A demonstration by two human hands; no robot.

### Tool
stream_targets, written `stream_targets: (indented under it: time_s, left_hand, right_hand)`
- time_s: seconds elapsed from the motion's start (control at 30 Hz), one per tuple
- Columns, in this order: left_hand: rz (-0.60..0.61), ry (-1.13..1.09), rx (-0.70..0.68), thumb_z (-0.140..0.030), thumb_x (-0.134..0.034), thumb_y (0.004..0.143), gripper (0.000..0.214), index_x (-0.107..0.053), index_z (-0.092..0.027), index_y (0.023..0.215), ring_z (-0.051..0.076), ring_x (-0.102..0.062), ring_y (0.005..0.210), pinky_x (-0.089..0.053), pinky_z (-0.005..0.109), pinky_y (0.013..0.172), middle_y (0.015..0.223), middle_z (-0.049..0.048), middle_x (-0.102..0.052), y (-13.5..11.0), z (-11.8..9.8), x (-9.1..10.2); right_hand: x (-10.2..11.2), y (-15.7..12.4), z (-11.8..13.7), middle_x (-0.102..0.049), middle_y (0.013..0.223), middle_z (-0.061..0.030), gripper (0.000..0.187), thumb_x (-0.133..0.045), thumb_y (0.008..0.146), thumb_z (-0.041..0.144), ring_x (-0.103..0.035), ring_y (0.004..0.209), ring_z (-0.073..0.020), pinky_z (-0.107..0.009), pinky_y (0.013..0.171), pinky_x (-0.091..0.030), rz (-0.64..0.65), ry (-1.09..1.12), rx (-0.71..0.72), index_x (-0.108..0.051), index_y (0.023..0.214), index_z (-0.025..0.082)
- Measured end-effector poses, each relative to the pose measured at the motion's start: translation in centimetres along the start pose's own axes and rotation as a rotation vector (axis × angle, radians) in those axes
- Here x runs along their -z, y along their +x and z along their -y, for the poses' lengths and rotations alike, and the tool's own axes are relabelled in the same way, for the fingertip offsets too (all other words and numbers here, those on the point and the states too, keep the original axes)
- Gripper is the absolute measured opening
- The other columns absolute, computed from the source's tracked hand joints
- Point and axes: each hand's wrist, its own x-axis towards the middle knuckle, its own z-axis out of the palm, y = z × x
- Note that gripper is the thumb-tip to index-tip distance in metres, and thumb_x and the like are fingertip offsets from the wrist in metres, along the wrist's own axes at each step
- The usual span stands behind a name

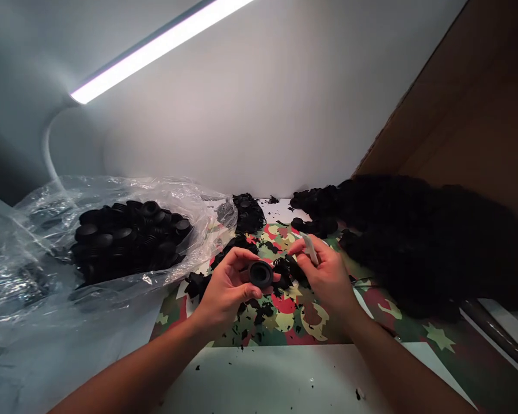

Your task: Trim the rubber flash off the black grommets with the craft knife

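My left hand [231,290] grips a round black rubber part [261,275] between thumb and fingers, its hollow, stepped face turned toward me. To the right of it, my right hand [323,273] is closed around a thin, pale, flat tool [309,248] that slants up and left from the fingers. I cannot make out its exact kind or its tip. The two hands are a little apart, and the tool is not touching the rubber part. Black rubber scraps [285,270] lie beneath and between the hands on a camouflage-patterned sheet [313,322].
On the left, a clear plastic bag [207,213] lies open around many black rubber parts [125,238]. A large dark heap of black pieces [406,241] fills the right side, below a cardboard panel [457,109]. A lit lamp bar [164,49] hangs above.
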Motion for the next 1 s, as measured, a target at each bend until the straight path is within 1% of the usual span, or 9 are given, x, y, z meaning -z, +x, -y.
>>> stream_targets:
  time_s: [0.1, 0.23, 0.33, 0.43, 0.57, 0.67, 0.73, 0.83, 1.0]
  left_hand:
    - [0.011, 0.007, 0.01, -0.02, -0.093, 0.067, 0.046, -0.06, -0.02, 0.099, 0.025, -0.074, 0.093, -0.061, 0.026, 0.071, 0.101, 0.0067, -0.073, 0.1, 0.0, 0.1]
    - [0.014, 0.055, -0.022, -0.023, -0.092, 0.069, 0.042, -0.065, -0.022, 0.1, 0.02, -0.072, 0.089, -0.058, 0.022, 0.069, 0.099, 0.0046, -0.072, 0.1, 0.1, 0.3]
    - [-0.039, 0.265, -0.125, -0.022, -0.093, 0.067, 0.037, -0.072, -0.021, 0.098, 0.015, -0.067, 0.082, -0.053, 0.018, 0.067, 0.093, 0.0032, -0.068, 0.0, 0.0, 0.3]
    - [-0.107, 0.484, -0.232, -0.02, -0.093, 0.067, 0.036, -0.076, -0.022, 0.099, 0.013, -0.062, 0.081, -0.05, 0.017, 0.069, 0.094, 0.0026, -0.064, -0.2, -0.1, 0.3]
    - [-0.121, 0.499, -0.25, -0.02, -0.091, 0.07, 0.041, -0.074, -0.026, 0.107, 0.015, -0.064, 0.085, -0.054, 0.021, 0.073, 0.098, 0.0024, -0.066, -0.4, -0.2, 0.3]
    - [-0.121, 0.523, -0.275, -0.017, -0.091, 0.069, 0.037, -0.076, -0.024, 0.102, 0.016, -0.064, 0.086, -0.054, 0.021, 0.073, 0.096, 0.0031, -0.066, -0.5, -0.2, 0.2]
    - [-0.115, 0.46, -0.235, -0.017, -0.09, 0.069, 0.035, -0.077, -0.023, 0.101, 0.016, -0.065, 0.082, -0.054, 0.021, 0.069, 0.094, 0.0036, -0.068, -0.4, -0.2, 0.2]
    - [-0.095, 0.292, -0.104, -0.019, -0.09, 0.069, 0.033, -0.076, -0.02, 0.099, 0.014, -0.064, 0.07, -0.053, 0.02, 0.062, 0.084, 0.0028, -0.07, -0.3, -0.1, 0.2]
    - [-0.133, 0.206, 0.015, -0.029, -0.094, 0.064, 0.037, -0.076, -0.017, 0.094, 0.012, -0.06, 0.065, -0.047, 0.016, 0.055, 0.077, 0.0026, -0.071, -0.2, 0.2, 0.3]
  right_hand:
    - [0.0, -0.4, 0.1, -0.051, 0.063, 0.0015, 0.019, -0.047, 0.092, 0.027, -0.042, 0.053, -0.0125, -0.026, 0.051, -0.032, 0.034, 0.074, 0.023, -0.062, 0.084, 0.02]
    - [-0.2, -1.1, 0.2, -0.04, 0.055, 0.0042, 0.033, -0.046, 0.1, 0.043, -0.038, 0.051, -0.0126, -0.026, 0.051, -0.031, 0.077, 0.114, 0.04, -0.066, 0.088, 0.02]
    - [-0.7, -1.6, 0.7, -0.05, 0.061, 0.0015, 0.035, -0.059, 0.092, 0.052, -0.043, 0.055, -0.0124, -0.025, 0.052, -0.035, 0.189, 0.202, 0.052, -0.068, 0.085, 0.019]
    - [-1.3, -1.8, 1.5, -0.057, 0.071, 0.0007, 0.028, -0.074, 0.082, 0.045, -0.048, 0.059, -0.0119, -0.024, 0.054, -0.041, 0.312, 0.33, -0.056, -0.068, 0.091, 0.02]
    - [-1.6, -1.8, 2.0, -0.058, 0.072, 0.001, 0.025, -0.077, 0.079, 0.04, -0.049, 0.058, -0.0108, -0.024, 0.052, -0.039, 0.317, 0.402, -0.143, -0.065, 0.084, 0.019]
    - [-1.5, -1.8, 1.9, -0.054, 0.067, 0.0018, 0.026, -0.077, 0.079, 0.041, -0.044, 0.055, -0.0099, -0.024, 0.05, -0.034, 0.346, 0.421, -0.17, -0.065, 0.082, 0.018]
    - [-1.4, -1.7, 1.9, -0.053, 0.067, 0.0016, 0.024, -0.074, 0.081, 0.04, -0.041, 0.056, -0.0099, -0.024, 0.051, -0.032, 0.368, 0.425, -0.16, -0.067, 0.08, 0.017]
    - [-1.3, -1.6, 2.1, -0.051, 0.066, 0.001, 0.026, -0.072, 0.082, 0.039, -0.04, 0.06, -0.0106, -0.025, 0.054, -0.031, 0.376, 0.472, -0.146, -0.067, 0.072, 0.016]
    - [-1.3, -1.5, 2.2, -0.038, 0.056, 0.0053, 0.03, -0.075, 0.08, 0.043, -0.025, 0.052, -0.0074, -0.025, 0.049, -0.02, 0.411, 0.651, -0.27, -0.068, 0.073, 0.015]
